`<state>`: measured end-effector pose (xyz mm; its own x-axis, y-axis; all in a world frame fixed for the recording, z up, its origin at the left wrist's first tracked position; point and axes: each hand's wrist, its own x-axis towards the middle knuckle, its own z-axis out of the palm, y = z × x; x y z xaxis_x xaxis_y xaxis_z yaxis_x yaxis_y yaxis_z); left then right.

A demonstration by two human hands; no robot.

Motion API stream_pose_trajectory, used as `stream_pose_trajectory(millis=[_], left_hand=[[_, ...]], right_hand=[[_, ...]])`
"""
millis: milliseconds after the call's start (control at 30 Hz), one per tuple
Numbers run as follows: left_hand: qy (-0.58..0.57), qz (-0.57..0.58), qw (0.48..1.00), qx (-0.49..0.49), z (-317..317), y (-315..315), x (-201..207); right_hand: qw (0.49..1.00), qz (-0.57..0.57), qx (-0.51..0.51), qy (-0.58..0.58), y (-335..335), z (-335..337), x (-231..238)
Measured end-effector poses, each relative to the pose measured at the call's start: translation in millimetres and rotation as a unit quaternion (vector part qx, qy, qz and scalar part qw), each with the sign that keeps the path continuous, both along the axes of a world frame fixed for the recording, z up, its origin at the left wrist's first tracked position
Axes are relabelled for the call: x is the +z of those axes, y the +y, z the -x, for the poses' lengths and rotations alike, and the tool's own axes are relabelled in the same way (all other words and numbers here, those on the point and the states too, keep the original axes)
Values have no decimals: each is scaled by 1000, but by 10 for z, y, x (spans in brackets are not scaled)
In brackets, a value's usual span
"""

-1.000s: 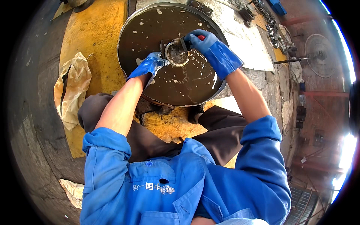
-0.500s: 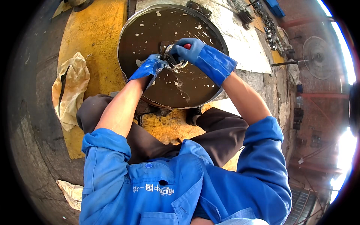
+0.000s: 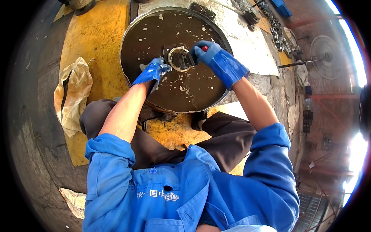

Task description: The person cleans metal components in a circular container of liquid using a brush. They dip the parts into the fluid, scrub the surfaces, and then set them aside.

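Note:
Both my hands wear blue rubber gloves over a round metal basin (image 3: 123, 58) of murky brown liquid. My left hand (image 3: 154, 70) is closed at the left edge of a metal bearing housing (image 3: 178, 49), which has a bright round bore and a dark body partly under the liquid. In my right hand (image 3: 210, 54) is a red-handled brush (image 3: 204, 48), gripped with the fist closed round it. Its dark head lies at the right rim of the bore. My glove hides most of the handle, and the left fingertips are hard to make out.
A crumpled cream sack (image 3: 73, 96) lies left of the basin on a yellow floor strip (image 3: 96, 38). Beyond the basin, a pale sheet (image 3: 251, 50) bears metal parts (image 3: 252, 17). A standing fan (image 3: 326, 57) is at the right. My knees flank the basin's near side.
My right hand has moved right with the brush, from over the bore to its right rim, uncovering the bore. My left hand stays at the housing's left edge.

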<state>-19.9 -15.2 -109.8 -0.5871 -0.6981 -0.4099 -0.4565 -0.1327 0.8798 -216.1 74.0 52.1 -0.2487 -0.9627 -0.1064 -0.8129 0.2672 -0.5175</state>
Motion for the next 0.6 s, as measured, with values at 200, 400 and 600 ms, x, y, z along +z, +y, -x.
stream_pose_trajectory(millis=[200, 400, 600], left_hand=[[0, 5, 1000, -24, -58, -168, -468], [-14, 44, 999, -10, -23, -109, -420], [67, -10, 997, 37, -41, -106, -472]], right_hand=[[997, -44, 51, -36, 63, -547, 147], [968, 86, 46, -230, -154, -323, -182], [990, 107, 4, -89, -202, 67, -252]])
